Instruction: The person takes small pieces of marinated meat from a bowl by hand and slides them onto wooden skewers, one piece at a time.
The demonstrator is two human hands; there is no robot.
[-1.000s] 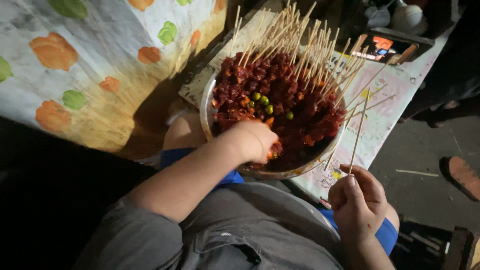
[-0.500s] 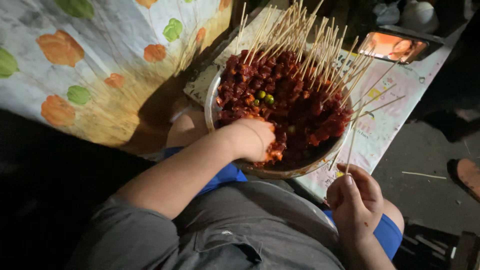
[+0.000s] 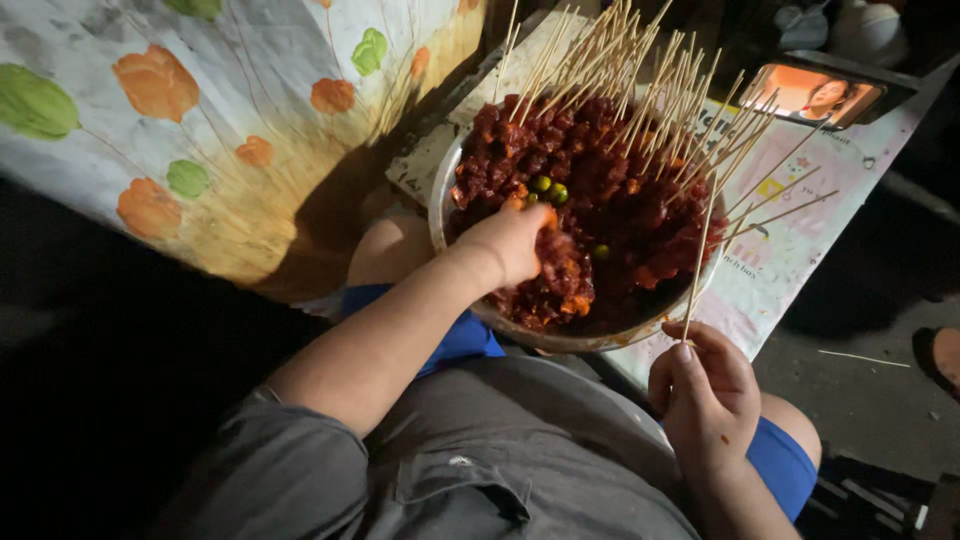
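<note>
Wooden skewer (image 3: 698, 262) pinched in right hand (image 3: 705, 395) fingers (image 3: 700, 345), upright.

A white cloth printed with orange and green flowers (image 3: 180, 130) is hanging at the left. A lit phone screen (image 3: 812, 95) is glowing at the upper right. A pale printed paper sheet (image 3: 800, 240) is lying over the surface, and one loose thin wooden stick (image 3: 855, 357) is lying on the dark floor.
</note>
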